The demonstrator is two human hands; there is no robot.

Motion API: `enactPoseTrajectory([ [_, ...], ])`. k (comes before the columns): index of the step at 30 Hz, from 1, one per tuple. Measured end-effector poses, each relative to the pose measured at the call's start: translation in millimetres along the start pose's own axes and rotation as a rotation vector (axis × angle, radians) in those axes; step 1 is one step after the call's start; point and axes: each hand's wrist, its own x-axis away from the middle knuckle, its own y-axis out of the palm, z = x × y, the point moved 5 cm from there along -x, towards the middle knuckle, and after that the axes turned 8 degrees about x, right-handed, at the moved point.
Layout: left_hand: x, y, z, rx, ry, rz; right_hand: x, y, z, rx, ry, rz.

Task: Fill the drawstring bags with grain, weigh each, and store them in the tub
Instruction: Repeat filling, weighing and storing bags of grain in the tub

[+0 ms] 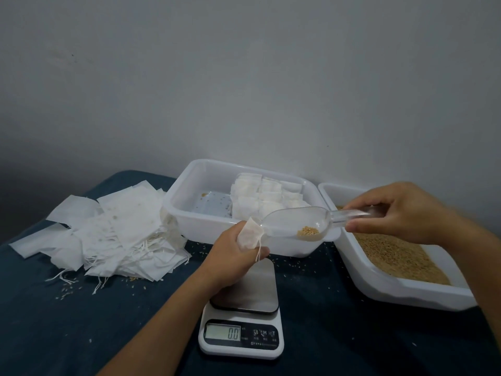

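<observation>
- Far left on my dark cloth [67,321]: a loose heap of empty drawstring bags [113,234].
- My left hand [233,256] grips one small bag [250,234] above the scale [242,316], which reads 0.0.
- Behind it, the tub [189,213] holds filled bags [265,199].
- My right hand [401,210] pinches the clear scoop [298,221], a little grain [307,231] in it, its tip at the bag's mouth.
- Far right: the grain tray [406,291].
</observation>
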Motion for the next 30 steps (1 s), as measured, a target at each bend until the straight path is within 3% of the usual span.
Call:
enactPoseTrajectory([
  [11, 4, 5, 4, -0.097, 0.072, -0.06, -11, -21, -60, 0.505, -0.141, -0.058],
  [17, 5, 5, 6, -0.067, 0.066, -0.048, -7, -23, -82, 0.624, -0.19, -0.041],
  [20, 4, 5, 4, -0.001, 0.03, -0.052, 0, -24, -87, 0.739, -0.244, 0.023],
  [23, 3, 4, 3, -0.007, 0.023, -0.038, 10, -26, -84, 0.832, -0.337, 0.199],
  [25, 2, 3, 3, 0.021, -0.001, -0.027, 13, -28, -68, 0.835, -0.229, 0.285],
  [27, 2, 3, 5, 0.089, -0.043, -0.029, 13, -24, -41, 0.767, 0.02, 0.345],
  [30, 7, 6, 12, 0.226, -0.096, -0.098, 11, 19, -1, 0.295, 0.271, 0.374],
])
